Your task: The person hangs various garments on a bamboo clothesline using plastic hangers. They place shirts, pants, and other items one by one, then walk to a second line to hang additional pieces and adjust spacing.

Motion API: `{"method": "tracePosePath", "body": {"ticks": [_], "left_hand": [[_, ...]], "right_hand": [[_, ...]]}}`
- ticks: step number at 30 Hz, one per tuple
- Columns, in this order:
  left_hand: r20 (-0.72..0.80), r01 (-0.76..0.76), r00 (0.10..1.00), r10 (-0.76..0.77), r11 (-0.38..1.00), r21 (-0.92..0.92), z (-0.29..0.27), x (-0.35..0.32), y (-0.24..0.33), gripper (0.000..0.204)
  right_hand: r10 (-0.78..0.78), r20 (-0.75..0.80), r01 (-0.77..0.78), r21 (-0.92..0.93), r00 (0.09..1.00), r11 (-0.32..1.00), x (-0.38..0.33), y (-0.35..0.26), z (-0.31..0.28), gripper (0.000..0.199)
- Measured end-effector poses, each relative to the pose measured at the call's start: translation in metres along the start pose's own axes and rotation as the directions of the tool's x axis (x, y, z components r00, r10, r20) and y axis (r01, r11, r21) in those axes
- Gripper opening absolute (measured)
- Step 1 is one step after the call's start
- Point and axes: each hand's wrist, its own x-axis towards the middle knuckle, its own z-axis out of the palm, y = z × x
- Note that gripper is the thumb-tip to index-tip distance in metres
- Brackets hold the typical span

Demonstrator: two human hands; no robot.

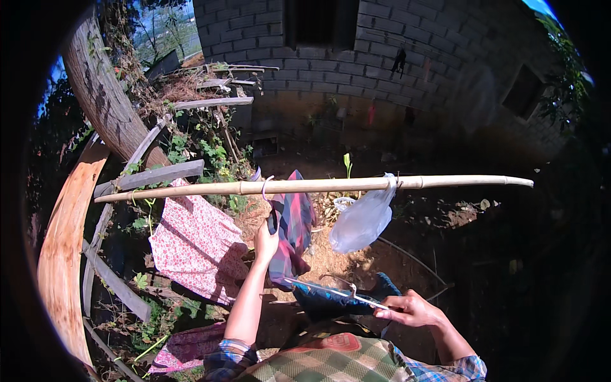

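Left hand [266, 240] raised, fingers closed on plaid garment [293, 223] hanging from white hanger hook [265, 186] on bamboo pole [312, 186]. Right hand [407, 310] low, fingers curled around end of wire hanger [331, 290] carrying dark blue cloth [334, 298]. Garment's lower edge merges with shadow; hanger outline thin, hard to trace. Clear plastic bag [364, 219] hangs on pole just right of garment. Pink floral cloth [197, 245] draped left, over wooden fence slats [153, 175]. Grey block wall [382, 57] behind.
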Motion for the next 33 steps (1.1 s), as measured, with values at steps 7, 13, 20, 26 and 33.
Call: {"method": "tracePosePath", "body": {"ticks": [7,13,20,26,33], "left_hand": [[-0.334,-0.018,0.939,-0.077,0.962,-0.272,-0.048,0.012,-0.054,0.025],[-0.171,0.029,0.985,-0.012,0.995,0.096,-0.081,0.004,-0.057,0.031],[-0.181,-0.022,0.983,0.042,0.993,0.112,-0.075,-0.003,-0.054,0.048],[-0.152,0.062,0.986,-0.069,0.997,-0.049,-0.084,-0.038,-0.061,0.076],[-0.440,0.073,0.897,-0.028,0.994,0.086,-0.077,-0.131,-0.086,0.066]], "right_hand": [[0.311,-0.485,-0.279,0.139,0.818,0.950,-0.002,0.006,0.008,0.025],[0.243,-0.619,-0.062,0.299,0.747,0.952,0.072,0.029,0.005,0.024],[0.241,-0.721,0.053,0.359,0.650,0.932,0.159,0.078,0.010,0.024],[0.363,-0.686,-0.090,0.400,0.630,0.912,0.164,0.117,0.049,0.027],[0.312,-0.625,-0.008,0.438,0.716,0.899,0.161,0.138,0.049,0.024]]}}
